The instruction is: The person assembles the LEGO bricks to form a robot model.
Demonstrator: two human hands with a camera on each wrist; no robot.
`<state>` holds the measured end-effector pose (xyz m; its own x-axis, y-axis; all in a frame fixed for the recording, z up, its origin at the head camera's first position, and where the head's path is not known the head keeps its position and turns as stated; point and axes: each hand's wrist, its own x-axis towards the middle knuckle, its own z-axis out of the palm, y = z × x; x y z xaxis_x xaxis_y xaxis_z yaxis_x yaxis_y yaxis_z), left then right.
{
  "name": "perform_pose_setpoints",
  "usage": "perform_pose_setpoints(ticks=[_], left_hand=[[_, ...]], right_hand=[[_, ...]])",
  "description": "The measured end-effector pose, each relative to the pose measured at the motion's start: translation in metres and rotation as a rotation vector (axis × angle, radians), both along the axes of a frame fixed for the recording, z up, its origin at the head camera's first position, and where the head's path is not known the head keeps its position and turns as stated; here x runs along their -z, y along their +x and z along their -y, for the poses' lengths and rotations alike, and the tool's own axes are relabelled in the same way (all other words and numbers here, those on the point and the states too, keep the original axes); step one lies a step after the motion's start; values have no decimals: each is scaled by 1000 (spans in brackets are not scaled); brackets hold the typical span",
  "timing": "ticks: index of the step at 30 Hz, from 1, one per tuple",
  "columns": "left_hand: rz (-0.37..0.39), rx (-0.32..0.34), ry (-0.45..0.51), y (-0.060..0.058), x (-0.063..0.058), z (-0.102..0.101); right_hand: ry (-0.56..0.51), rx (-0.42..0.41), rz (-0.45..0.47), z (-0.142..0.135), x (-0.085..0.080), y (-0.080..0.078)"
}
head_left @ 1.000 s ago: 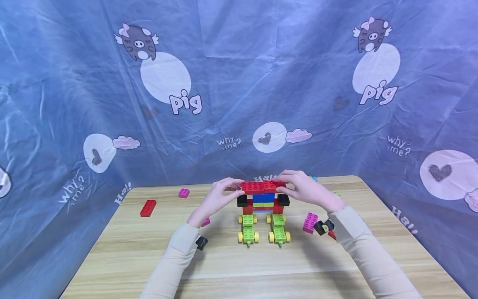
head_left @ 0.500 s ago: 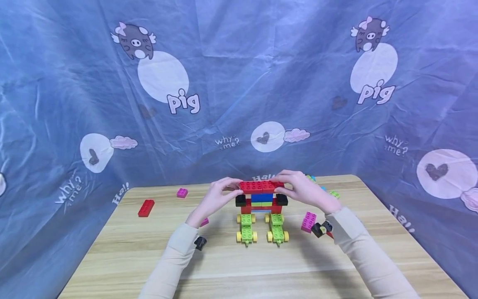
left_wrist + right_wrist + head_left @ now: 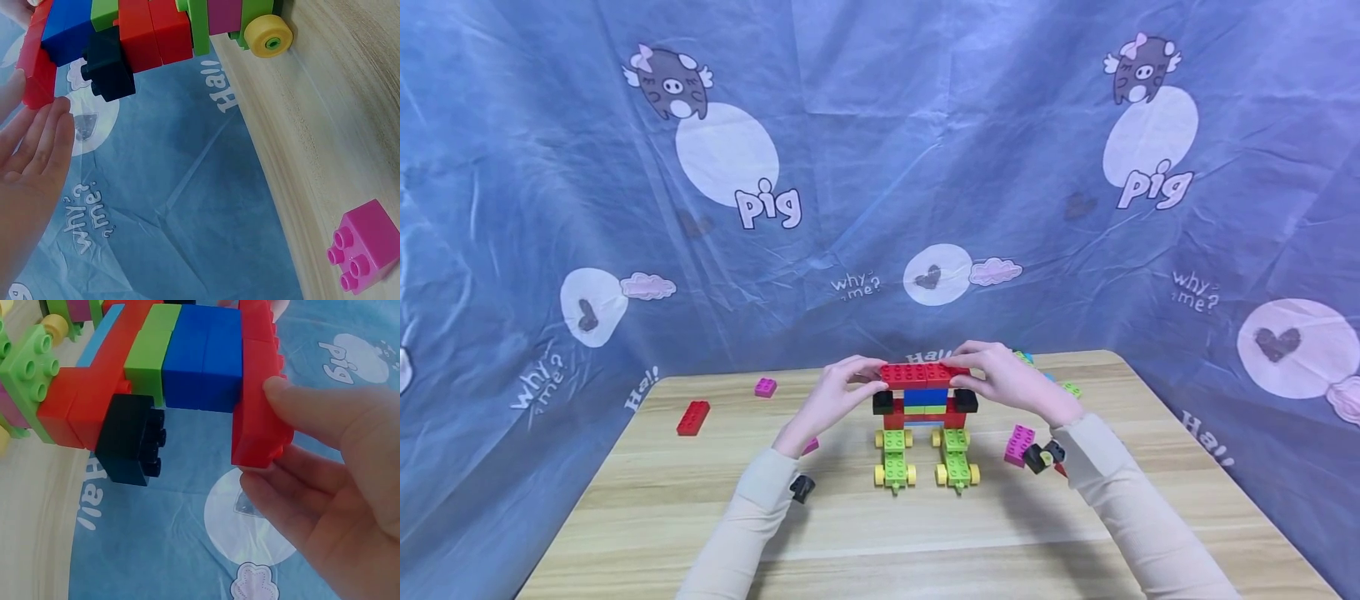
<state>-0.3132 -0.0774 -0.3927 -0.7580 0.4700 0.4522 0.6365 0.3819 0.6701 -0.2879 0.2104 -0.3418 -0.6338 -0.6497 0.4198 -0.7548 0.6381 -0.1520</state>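
A row of red toy building bricks [image 3: 906, 377] tops a tall brick build. My left hand [image 3: 838, 397] pinches the row's left end; in the left wrist view the thumb and fingers [image 3: 47, 134] lie against that end. At the opposite end my right hand [image 3: 1009, 382] holds the row between thumb [image 3: 300, 403] and fingers. Below the row come blue bricks [image 3: 203, 356], lime bricks [image 3: 149, 353] and a red layer [image 3: 81, 412]. Black bricks [image 3: 883, 403] [image 3: 128, 440] jut out at both sides. Two lime wheeled bases [image 3: 895, 458] [image 3: 957, 458] with yellow wheels stand underneath.
On the wooden table [image 3: 850, 550] lie a red brick [image 3: 693, 418] and a small pink brick [image 3: 765, 387] at left. A black piece [image 3: 802, 488] is near the left forearm. At right are a pink brick [image 3: 1019, 446] and a black piece [image 3: 1043, 457]. A blue cloth [image 3: 865, 167] hangs behind.
The head view has shifted slightly, so everything appears a little further left. Both hands stay on the ends of the red row.
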Motion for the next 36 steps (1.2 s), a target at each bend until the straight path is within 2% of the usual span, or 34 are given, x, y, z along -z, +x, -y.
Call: perform_pose_setpoints(ticks=[11,19,36], left_hand=[[-33,3,-3,-2,4,-1],[-58,-8,-40,-1,3,-2],[-47,3,-42,1,0,-2]], right_hand=[[-33,11,30,1,1,1],[-25,6,36,1,1,2],[-26,9,32,2,1,3]])
